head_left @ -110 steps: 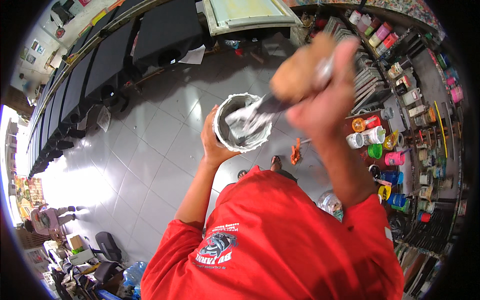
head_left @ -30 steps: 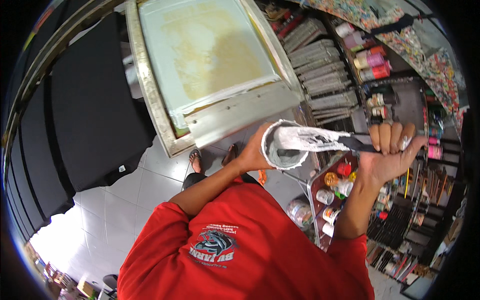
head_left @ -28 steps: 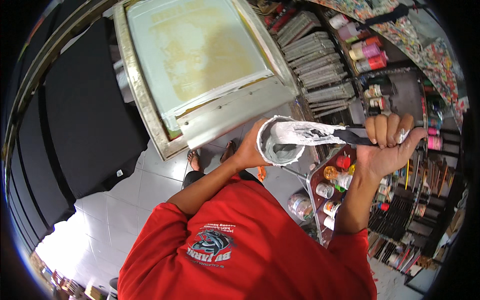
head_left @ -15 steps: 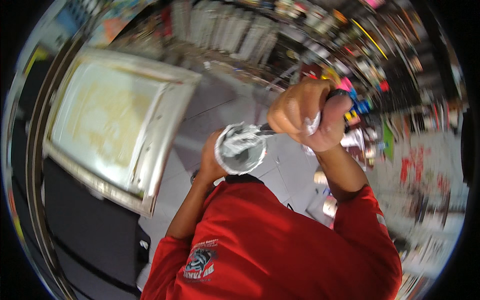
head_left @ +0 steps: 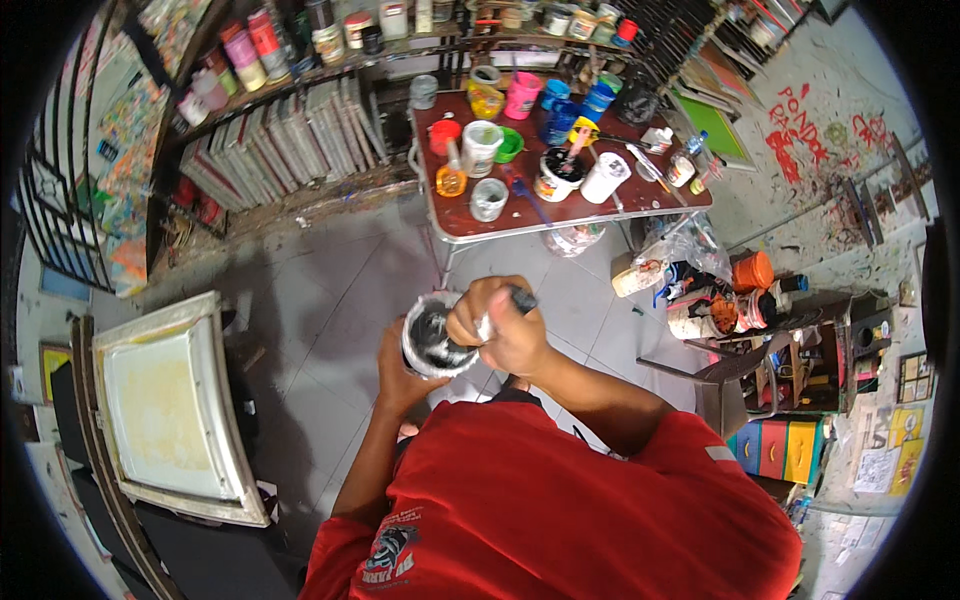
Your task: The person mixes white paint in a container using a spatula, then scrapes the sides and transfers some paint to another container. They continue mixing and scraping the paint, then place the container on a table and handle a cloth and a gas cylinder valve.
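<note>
My left hand (head_left: 398, 365) grips a white-rimmed tub (head_left: 428, 366) from its left side, just above my red shirt. Inside the tub is a dark hollow smeared with white paste. My right hand (head_left: 505, 330) is closed around the dark handle (head_left: 521, 297) of a spatula at the tub's right rim, with white paste on the fingers. The spatula's blade is down in the tub, mostly hidden by the hand and paste.
A red-brown table (head_left: 450, 215) ahead holds several colourful paint pots. Behind it are bottle shelves (head_left: 385, 42) and upright screen frames (head_left: 280, 145). A screen-printing frame (head_left: 160, 400) lies at left beside dark platens. A chair (head_left: 720, 370) and cluttered buckets stand at right.
The view has turned from the screen toward the paint table, leaving the screen at lower left. The tub and my right hand have drawn closer together, the spatula now more upright.
</note>
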Demonstrator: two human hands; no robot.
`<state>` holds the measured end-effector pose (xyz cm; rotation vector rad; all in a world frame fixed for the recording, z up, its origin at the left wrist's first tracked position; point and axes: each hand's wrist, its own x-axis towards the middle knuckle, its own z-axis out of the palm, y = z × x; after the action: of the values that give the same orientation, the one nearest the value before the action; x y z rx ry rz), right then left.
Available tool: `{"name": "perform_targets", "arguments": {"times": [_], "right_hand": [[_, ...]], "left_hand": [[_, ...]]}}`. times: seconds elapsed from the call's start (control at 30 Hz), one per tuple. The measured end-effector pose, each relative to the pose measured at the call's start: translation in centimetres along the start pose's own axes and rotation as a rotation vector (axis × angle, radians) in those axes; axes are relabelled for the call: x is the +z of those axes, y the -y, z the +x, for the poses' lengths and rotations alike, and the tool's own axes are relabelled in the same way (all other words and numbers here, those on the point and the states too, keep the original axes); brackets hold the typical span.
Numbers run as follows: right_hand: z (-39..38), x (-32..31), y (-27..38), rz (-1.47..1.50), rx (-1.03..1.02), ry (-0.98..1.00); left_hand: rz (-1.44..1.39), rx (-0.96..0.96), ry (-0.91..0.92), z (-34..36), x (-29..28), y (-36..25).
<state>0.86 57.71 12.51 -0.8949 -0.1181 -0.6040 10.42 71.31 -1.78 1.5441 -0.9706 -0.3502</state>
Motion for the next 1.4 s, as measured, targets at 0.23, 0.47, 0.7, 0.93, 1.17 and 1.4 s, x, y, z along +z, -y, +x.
{"name": "perform_targets", "arguments": {"times": [0.23,0.47,0.7,0.93,1.17,1.4], "right_hand": [[-2.9,-14.3,12.6,-0.346,-0.073,-0.184],[-4.1,-25.3,22.7,-0.132,-0.247,-0.356],[-9.7,-30.6,28.0,-1.264,0.046,-0.582],[-10.8,-38.3,32.1,-1.247,0.279,-0.773],[-6.9,-50.1,37.3,-1.113,0.361,-0.572],[-3.1,-68.9,46.0,-1.290,0.615,-0.171]], "left_hand": [[0.079,0.156,0.154,5.4,16.4,-3.1],[0.022,0.040,0.340,9.3,29.8,-1.0],[-0.053,0.027,0.465,17.4,41.3,1.5],[-0.083,0.146,0.507,23.0,52.7,2.6],[-0.024,0.174,0.286,27.5,62.1,7.0],[0.180,-0.011,0.216,33.5,69.3,7.4]]}}
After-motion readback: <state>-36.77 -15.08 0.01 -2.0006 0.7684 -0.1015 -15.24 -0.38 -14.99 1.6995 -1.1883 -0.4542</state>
